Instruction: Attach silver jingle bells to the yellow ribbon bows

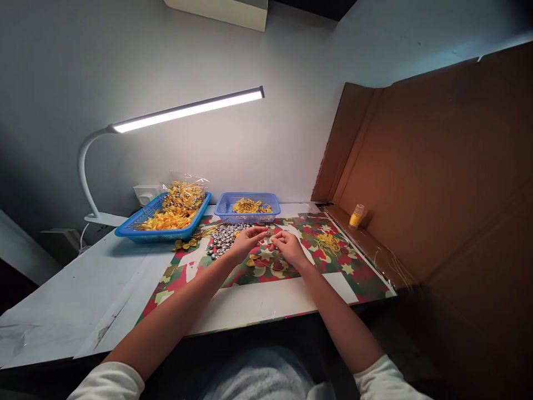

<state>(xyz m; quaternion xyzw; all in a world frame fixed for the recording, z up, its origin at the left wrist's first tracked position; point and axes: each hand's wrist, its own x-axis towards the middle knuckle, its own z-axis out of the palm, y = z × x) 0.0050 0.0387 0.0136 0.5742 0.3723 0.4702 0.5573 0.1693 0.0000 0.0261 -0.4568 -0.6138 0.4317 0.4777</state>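
Over the middle of the patterned mat, my left hand (249,243) and my right hand (290,248) are close together, fingertips pinched. Something small and shiny shows between them, too small to make out. A yellow bow (251,260) with a thin cord lies on the mat just below my hands. Beside my left hand is a heap of round silver bells (225,238), partly hidden by that hand. Yellow cords (328,243) lie in a loose bunch to the right of my right hand.
A blue basket (125,232) heaped with yellow bows stands at left. Behind the bells is a lilac-blue basket (247,216) with yellow pieces. A lit lamp (189,111) hangs above. A small yellow-filled bottle (356,216) stands by the cardboard wall (437,166) at right.
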